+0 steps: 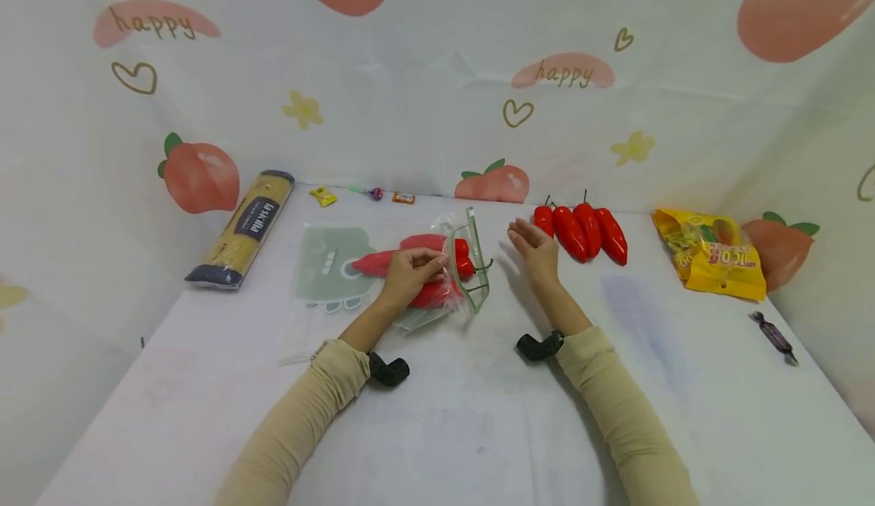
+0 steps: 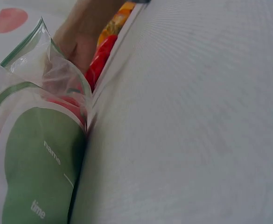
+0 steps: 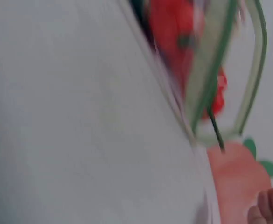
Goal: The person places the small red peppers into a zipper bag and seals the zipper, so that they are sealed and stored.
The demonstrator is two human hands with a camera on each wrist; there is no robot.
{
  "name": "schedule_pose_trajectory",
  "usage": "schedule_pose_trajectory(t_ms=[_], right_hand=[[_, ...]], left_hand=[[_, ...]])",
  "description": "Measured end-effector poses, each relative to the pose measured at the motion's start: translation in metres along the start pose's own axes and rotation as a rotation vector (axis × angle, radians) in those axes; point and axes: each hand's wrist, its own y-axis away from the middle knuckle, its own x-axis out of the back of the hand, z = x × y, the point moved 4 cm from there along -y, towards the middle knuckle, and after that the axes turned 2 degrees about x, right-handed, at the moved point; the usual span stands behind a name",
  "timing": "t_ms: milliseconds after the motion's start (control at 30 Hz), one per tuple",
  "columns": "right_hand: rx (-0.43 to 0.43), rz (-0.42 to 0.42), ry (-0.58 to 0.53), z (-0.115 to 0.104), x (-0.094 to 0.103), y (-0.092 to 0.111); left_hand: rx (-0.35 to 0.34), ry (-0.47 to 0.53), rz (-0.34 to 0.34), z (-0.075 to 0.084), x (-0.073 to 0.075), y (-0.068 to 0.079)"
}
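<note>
A clear zip bag [image 1: 475, 248] with green seal strips lies on its side, its mouth spread toward the right. Several red chili peppers [image 1: 372, 264] are inside, stems pointing at the mouth. My left hand [image 1: 405, 279] pinches the bag's upper layer near the mouth. A green label with "name" and "time" shows on the bag [image 2: 38, 158] in the left wrist view. My right hand [image 1: 538, 257] is raised beside the mouth, fingers extended and holding nothing. Just beyond it lie several loose red chili peppers [image 1: 570, 234] in a row.
Flat under the filled bag is clear plastic with a green print [image 1: 331, 267]. A pasta pack [image 1: 242, 229] lies left. A yellow candy [image 1: 323, 197], a lollipop [image 1: 374, 194] and a small wrapped sweet [image 1: 403, 197] line the back. A yellow candy bag [image 1: 724, 263] and dark wrapped candy [image 1: 775, 337] lie right.
</note>
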Motion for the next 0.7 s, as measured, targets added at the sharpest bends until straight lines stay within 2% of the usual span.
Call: schedule_pose_trajectory(t_ms=[100, 267, 367, 467, 700], right_hand=[[0.043, 0.105, -0.061, -0.006, 0.019, -0.02], [-0.032, 0.191, -0.005, -0.006, 0.043, -0.053], [-0.121, 0.18, 0.023, 0.0, 0.048, -0.062], [-0.17, 0.154, 0.083, 0.005, 0.048, -0.066], [-0.176, 0.105, 0.261, 0.011, 0.042, -0.068]], left_hand=[[0.001, 0.001, 0.005, 0.001, 0.0, 0.001], [-0.006, -0.02, 0.008, 0.002, 0.001, 0.002], [-0.003, -0.018, 0.014, 0.002, 0.001, 0.003], [-0.005, -0.017, 0.013, 0.001, 0.001, 0.003], [-0.01, -0.019, 0.011, 0.001, 0.002, 0.002]])
